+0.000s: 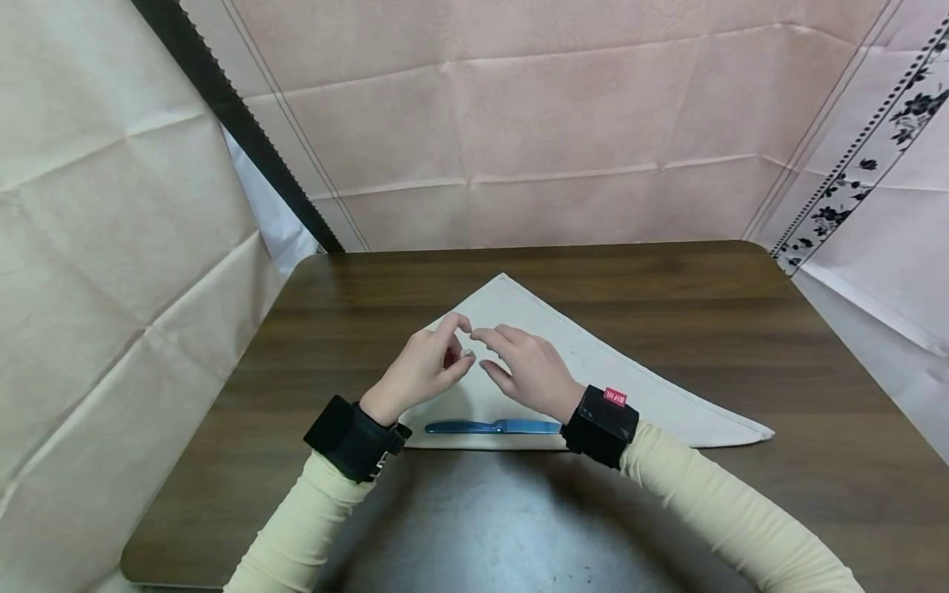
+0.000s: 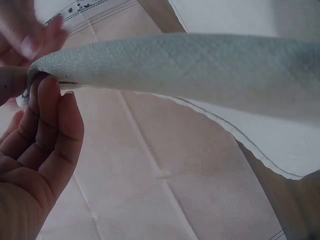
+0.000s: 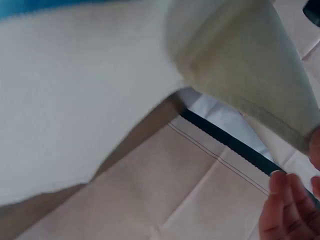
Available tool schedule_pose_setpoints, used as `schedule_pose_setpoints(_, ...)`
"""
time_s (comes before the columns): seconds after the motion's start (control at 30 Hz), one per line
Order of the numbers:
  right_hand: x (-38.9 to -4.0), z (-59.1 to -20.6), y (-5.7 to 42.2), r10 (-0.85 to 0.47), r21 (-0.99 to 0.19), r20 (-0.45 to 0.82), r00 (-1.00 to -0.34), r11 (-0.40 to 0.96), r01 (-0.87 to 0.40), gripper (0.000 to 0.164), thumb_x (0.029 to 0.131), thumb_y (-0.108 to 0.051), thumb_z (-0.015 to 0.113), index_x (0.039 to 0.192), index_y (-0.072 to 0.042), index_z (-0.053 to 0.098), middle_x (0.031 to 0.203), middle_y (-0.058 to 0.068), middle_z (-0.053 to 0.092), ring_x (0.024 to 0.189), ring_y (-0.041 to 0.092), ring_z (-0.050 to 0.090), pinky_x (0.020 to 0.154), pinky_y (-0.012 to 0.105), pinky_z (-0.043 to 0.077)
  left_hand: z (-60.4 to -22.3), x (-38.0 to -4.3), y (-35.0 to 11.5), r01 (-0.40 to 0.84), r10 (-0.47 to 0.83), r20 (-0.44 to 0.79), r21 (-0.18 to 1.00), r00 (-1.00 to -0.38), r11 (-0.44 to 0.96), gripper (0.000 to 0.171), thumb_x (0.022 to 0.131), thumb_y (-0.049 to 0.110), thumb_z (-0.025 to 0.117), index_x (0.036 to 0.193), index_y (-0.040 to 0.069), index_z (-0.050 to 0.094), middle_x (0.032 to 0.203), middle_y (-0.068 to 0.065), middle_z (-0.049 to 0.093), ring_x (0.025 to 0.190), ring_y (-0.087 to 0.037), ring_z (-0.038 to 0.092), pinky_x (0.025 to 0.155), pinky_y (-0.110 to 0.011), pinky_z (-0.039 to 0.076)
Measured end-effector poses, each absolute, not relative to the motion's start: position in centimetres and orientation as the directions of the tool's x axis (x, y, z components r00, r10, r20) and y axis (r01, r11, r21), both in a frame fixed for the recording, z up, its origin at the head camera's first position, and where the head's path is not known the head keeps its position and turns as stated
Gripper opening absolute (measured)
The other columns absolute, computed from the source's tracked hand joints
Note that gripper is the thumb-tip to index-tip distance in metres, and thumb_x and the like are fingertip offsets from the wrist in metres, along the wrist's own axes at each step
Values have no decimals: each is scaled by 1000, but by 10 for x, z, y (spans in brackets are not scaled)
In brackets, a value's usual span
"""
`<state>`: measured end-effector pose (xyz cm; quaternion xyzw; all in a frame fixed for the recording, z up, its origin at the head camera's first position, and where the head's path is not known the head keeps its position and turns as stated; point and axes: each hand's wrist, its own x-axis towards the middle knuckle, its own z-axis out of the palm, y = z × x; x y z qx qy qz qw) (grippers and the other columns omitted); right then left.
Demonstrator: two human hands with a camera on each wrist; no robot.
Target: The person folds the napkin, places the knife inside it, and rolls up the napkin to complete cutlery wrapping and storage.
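A white cloth (image 1: 638, 387), folded into a triangle, lies on the table with its point away from me. My left hand (image 1: 426, 362) pinches its raised left corner between thumb and fingers, and the lifted part slants up in the left wrist view (image 2: 175, 75). Close beside that corner is my right hand (image 1: 530, 371), its fingers loosely extended and holding nothing. Fingertips (image 3: 285, 190) of the right hand show below the raised cloth in the right wrist view. A blue table knife (image 1: 482, 427) lies along the cloth's near edge, its right end reaching the right wrist.
The brown wooden table (image 1: 741, 329) has rounded corners. Pale creased fabric (image 1: 556, 123) hangs behind it and at both sides, with a black band (image 1: 237, 123) at left and a floral border (image 1: 845, 198) at right. Black straps (image 1: 356, 438) circle both wrists.
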<state>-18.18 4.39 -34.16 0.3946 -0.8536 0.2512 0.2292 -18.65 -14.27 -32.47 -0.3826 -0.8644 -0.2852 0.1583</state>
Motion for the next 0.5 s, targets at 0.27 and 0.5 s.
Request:
schedule_pose_setpoints(0.27,-189,-338,36,-639,-90,646,-418,480,-873,27,76,-2,71,102,-10,67,87,1,64,76,12,58,62,23,48,-324,-185,-144,725,563,457,411,-689,553,46,77,-3,67,111,1,36,58,0,53,51,-9,45,53,-21,42)
schedule_pose_setpoints(0.5,-194,-338,33,-687,12,649,-327,439,-899,10,79,-3,68,87,-10,68,78,-1,60,71,12,55,64,21,47,-328,-183,-144,734,607,417,446,-677,513,45,77,-4,60,115,2,36,60,2,49,50,-7,41,50,-21,39)
